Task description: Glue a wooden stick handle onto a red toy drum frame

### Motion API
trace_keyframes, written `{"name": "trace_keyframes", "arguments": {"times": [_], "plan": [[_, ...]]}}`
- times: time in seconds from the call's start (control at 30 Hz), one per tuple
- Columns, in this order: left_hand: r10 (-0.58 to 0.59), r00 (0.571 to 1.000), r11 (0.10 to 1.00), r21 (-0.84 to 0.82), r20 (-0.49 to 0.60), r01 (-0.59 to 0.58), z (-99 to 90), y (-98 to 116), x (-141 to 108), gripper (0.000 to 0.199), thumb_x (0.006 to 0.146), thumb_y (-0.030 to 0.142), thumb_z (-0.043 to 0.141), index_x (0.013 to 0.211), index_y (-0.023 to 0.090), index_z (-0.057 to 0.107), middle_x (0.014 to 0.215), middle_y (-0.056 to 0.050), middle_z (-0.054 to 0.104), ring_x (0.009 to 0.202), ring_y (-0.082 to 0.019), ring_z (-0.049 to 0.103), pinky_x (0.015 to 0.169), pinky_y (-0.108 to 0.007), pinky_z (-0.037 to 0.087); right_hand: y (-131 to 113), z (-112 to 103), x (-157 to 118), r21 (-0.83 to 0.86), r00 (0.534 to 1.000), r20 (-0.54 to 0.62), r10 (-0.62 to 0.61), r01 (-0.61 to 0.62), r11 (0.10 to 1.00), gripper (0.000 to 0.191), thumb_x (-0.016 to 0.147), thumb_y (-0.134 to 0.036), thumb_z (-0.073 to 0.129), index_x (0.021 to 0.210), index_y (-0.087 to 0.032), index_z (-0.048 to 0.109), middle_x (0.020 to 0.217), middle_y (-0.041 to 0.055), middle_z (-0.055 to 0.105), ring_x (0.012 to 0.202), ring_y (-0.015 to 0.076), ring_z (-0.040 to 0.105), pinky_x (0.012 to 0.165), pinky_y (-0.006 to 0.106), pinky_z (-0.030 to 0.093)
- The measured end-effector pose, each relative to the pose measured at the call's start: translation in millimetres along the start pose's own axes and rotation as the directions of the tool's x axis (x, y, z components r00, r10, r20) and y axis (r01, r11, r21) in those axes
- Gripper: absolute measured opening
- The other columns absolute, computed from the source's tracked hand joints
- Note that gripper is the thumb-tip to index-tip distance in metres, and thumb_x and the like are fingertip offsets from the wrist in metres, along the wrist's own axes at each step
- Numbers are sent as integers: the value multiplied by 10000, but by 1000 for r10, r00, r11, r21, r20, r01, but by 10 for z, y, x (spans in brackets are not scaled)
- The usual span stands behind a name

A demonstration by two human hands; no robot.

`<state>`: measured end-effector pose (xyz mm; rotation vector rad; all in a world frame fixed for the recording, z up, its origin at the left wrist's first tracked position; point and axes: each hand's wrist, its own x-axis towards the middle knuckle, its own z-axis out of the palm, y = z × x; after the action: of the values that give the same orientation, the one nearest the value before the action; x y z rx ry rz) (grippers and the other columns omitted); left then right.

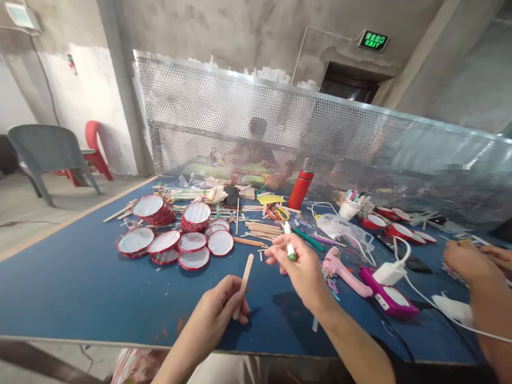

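Near the front edge of the table, my left hand (pixel 222 309) pinches a flat wooden craft stick (pixel 248 271) and keeps it upright at a slight tilt. My right hand (pixel 304 274) is raised just to the right of it, gripping a white marker (pixel 288 234) with a green end. Beyond that hand lies a bunch of loose craft sticks (pixel 264 230). A pink glue gun (pixel 346 274) rests to the right of my right wrist. Round red-rimmed discs with pale faces, some stacked (pixel 150 208), some flat (pixel 136 241), sit to the left.
A purple power strip (pixel 390 298) with a white charger (pixel 390 272) and trailing cables lies at right. A red bottle (pixel 301 189) and a cup of markers (pixel 350 208) stand behind. Another person's hand (pixel 466 258) works at far right. A perforated metal screen (pixel 224 117) closes off the back.
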<state>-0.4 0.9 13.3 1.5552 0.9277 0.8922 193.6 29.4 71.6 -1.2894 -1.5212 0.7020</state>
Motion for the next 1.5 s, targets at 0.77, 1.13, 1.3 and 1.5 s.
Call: {"name": "trace_keyframes", "arguments": {"times": [0.77, 1.13, 1.3, 1.5], "plan": [[-65, 994, 997, 54, 91, 60, -2, 91, -15, 284, 947, 386, 440, 797, 182, 569, 763, -35, 712, 676, -155, 669, 645, -227, 499, 243, 326, -209, 204, 986, 74, -152, 134, 970, 132, 884, -321, 657, 978, -250, 596, 809, -20, 697, 740, 124, 651, 711, 236, 510], [-96, 994, 995, 26, 58, 95, 74, 58, 5, 273, 935, 434, 440, 787, 212, 496, 793, -49, 736, 691, -173, 699, 638, -240, 525, 325, 168, -661, -41, 888, -176, -424, 424, 905, 305, 1009, -381, 421, 1237, -287, 601, 874, 40, 670, 676, 159, 622, 597, 291, 520], [-57, 996, 995, 89, 69, 51, 67, 71, 10, 285, 948, 416, 420, 785, 206, 523, 737, -40, 717, 658, -165, 672, 628, -227, 495, 324, 339, -824, 4, 866, -382, -323, 351, 936, 177, 929, -207, 587, 1076, -278, 657, 827, 13, 658, 651, 141, 630, 564, 252, 508], [-33, 994, 992, 128, 101, 20, 46, 23, -6, 273, 949, 415, 419, 837, 205, 552, 731, -28, 703, 657, -166, 653, 629, -222, 480, 306, 321, -819, -47, 860, -400, -318, 328, 944, 179, 922, -172, 580, 1051, -271, 654, 805, 0, 644, 625, 131, 629, 581, 240, 521]]}}
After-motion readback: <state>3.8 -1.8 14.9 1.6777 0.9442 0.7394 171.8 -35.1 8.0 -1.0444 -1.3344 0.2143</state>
